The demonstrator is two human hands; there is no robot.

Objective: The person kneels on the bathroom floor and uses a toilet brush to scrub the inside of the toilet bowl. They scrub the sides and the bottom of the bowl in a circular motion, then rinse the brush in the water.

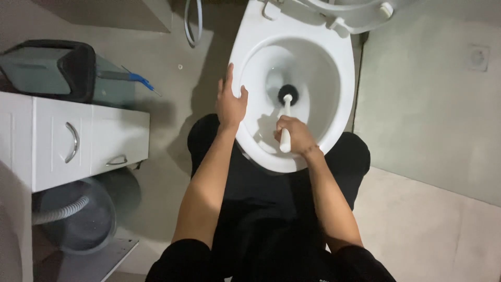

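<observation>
I see the white toilet bowl (342, 78) filling the space under and ahead of both hands, its seat and lid (355, 13) raised at the far end beyond them. Well off to the left of my left hand stands a white cabinet (104, 141) with curved metal handles, and beyond that cabinet a dark bin (52, 68) with a grey inside. Below the cabinet, nearer to me than either hand, a clear round basin (88, 219) sits with a ribbed grey hose (57, 211) running into it. A blue-handled tool (138, 79) lies on the floor, left of and beyond my left hand.

My left hand (229, 102) rests flat on the bowl's left rim, fingers spread and pointing away from me, gripping nothing. My right hand (295, 134) is closed around the white handle of the toilet brush (286, 112), over the near part of the bowl. The brush's dark head is just beyond that hand, down in the bottom of the bowl. The two hands are apart, close to each other.
</observation>
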